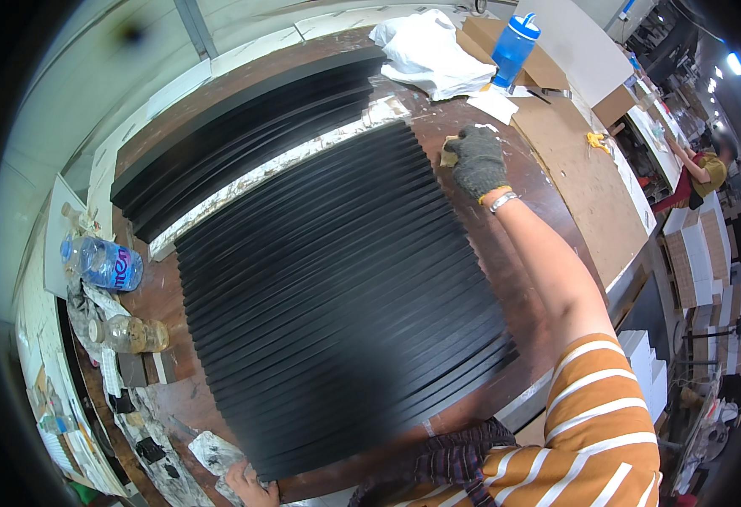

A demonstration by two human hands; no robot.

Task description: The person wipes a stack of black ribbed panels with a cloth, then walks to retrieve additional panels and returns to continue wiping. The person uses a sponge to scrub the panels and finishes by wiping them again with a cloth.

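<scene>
A large fanned stack of black strips (337,287) lies across a brown worktable (556,194). My right hand (477,159), in a dark grey glove, presses a small tan sponge block (449,152) against the strips' upper right ends. My left hand (250,484), bare, rests at the stack's lower left corner beside a stained rag (214,452). A second row of black strips (244,127) lies behind the first.
A clear water bottle (100,262) and a small jar (130,334) sit at the table's left edge. A blue bottle (514,46), white plastic bag (430,51) and cardboard sheets (582,177) lie at the back right. Another person (700,173) works far right.
</scene>
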